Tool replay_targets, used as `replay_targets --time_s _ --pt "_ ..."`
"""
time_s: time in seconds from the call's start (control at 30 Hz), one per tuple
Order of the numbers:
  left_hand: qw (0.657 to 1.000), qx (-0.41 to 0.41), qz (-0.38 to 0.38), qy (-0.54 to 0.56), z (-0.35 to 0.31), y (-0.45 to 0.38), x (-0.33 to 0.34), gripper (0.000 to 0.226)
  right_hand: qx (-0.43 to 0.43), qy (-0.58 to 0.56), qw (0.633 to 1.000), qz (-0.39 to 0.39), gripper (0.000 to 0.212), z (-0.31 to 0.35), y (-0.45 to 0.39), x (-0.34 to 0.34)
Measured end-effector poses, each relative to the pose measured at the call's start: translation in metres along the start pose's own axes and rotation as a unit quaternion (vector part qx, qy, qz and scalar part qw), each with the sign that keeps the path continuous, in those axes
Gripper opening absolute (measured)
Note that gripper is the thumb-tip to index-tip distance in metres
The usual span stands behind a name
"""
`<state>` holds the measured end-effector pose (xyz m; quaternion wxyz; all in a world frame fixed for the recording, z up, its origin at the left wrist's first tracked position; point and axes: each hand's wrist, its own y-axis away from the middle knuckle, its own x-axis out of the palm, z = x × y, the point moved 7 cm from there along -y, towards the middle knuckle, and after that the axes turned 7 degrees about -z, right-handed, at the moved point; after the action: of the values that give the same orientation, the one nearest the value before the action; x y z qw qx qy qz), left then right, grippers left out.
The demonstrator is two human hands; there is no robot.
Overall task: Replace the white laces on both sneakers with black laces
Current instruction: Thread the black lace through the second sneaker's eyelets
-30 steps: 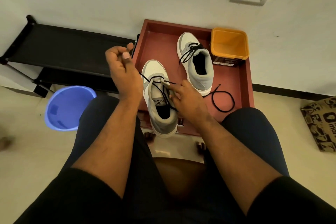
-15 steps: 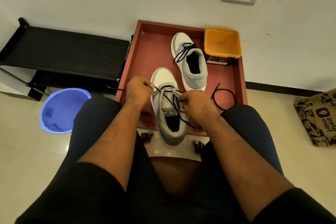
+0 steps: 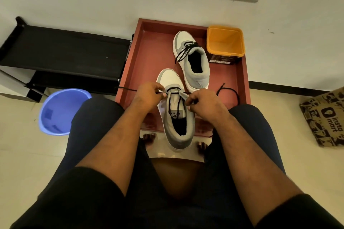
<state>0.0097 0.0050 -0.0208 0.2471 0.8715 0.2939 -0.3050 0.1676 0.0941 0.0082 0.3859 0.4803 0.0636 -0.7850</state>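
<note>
A grey and white sneaker (image 3: 176, 122) lies between my knees on the near edge of a red tray (image 3: 149, 50), with a black lace (image 3: 175, 101) threaded through its front eyelets. My left hand (image 3: 148, 96) pinches the lace at the shoe's left side; the loose end trails left past the tray edge. My right hand (image 3: 203, 101) pinches the lace at the shoe's right side. A second sneaker (image 3: 193, 61) with a black lace stands farther back on the tray. Another stretch of black lace (image 3: 229, 92) curls on the tray to the right.
An orange tub (image 3: 225, 42) stands at the tray's back right corner. A blue plastic basin (image 3: 61, 110) sits on the floor to the left, beside a black low rack (image 3: 63, 52). A printed paper bag (image 3: 325, 117) lies at the right. The wall is just behind the tray.
My left hand has come down from above the shoe to its left side, drawing the lace in. Both hands now sit close at the shoe's eyelets.
</note>
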Motion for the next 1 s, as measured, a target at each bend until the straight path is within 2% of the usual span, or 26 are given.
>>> replay_targets --time_s 0.07,0.13,0.2,0.27,0.3,0.33,0.4,0.43,0.5,0.53,0.6,0.67,0.73,0.83,0.93,1.0 --pt "1.000 -0.023 -0.014 -0.003 0.004 -0.001 -0.002 0.016 0.007 -0.008 1.000 0.002 0.016 -0.003 0.000 0.000" --pt "0.989 -0.066 -0.123 0.048 0.015 -0.005 -0.026 0.018 0.015 -0.017 1.000 0.004 0.015 -0.005 -0.002 -0.001" --pt "0.950 -0.112 -0.262 0.128 0.032 -0.004 -0.058 0.013 0.024 -0.029 0.999 0.004 0.014 -0.007 -0.002 -0.001" --pt "0.918 -0.135 -0.330 0.171 0.042 0.000 -0.075 0.007 0.025 -0.043 0.999 0.012 0.013 -0.007 -0.001 -0.001" --pt "0.921 -0.121 -0.333 0.161 0.040 0.001 -0.077 0.009 0.025 -0.050 0.998 0.017 0.011 -0.007 -0.001 0.000" --pt "0.937 -0.091 -0.313 0.128 0.034 0.000 -0.074 0.022 0.030 -0.065 0.997 0.019 0.011 -0.008 -0.001 -0.001" --pt "0.974 -0.049 -0.210 0.071 0.018 -0.001 -0.051 0.051 0.072 -0.140 0.987 -0.002 0.012 -0.014 -0.003 -0.003" --pt "0.987 -0.057 -0.139 0.065 0.012 0.000 -0.035 0.057 0.101 -0.186 0.977 -0.029 0.013 -0.020 -0.006 -0.005" --pt "0.995 -0.073 -0.018 0.069 0.006 0.003 -0.003 0.054 0.136 -0.263 0.951 -0.088 0.013 -0.030 -0.014 -0.009" --pt "0.997 -0.052 0.006 0.056 0.003 0.003 0.006 0.048 0.138 -0.277 0.945 -0.105 0.013 -0.032 -0.018 -0.009" --pt "1.000 -0.002 -0.001 0.020 -0.003 0.003 0.010 0.031 0.109 -0.256 0.955 -0.101 0.020 -0.032 -0.027 -0.001" --pt "0.999 -0.001 -0.029 0.022 -0.004 0.003 0.006 0.017 0.059 -0.194 0.977 -0.065 0.030 -0.026 -0.034 0.013" --pt "0.998 -0.004 -0.047 0.028 -0.004 0.002 0.003 0.012 0.038 -0.156 0.985 -0.067 0.027 -0.022 -0.038 0.021" --pt "0.997 -0.025 -0.070 0.026 0.000 0.003 -0.005 0.013 0.036 -0.133 0.985 -0.108 0.016 -0.022 -0.039 0.018" --pt "0.991 -0.064 -0.119 0.013 0.011 -0.002 -0.022 0.020 0.035 -0.115 0.984 -0.135 0.014 -0.025 -0.039 0.013" --pt "0.988 -0.086 -0.124 0.015 0.017 -0.004 -0.028 0.023 0.038 -0.114 0.983 -0.138 0.014 -0.025 -0.040 0.013"
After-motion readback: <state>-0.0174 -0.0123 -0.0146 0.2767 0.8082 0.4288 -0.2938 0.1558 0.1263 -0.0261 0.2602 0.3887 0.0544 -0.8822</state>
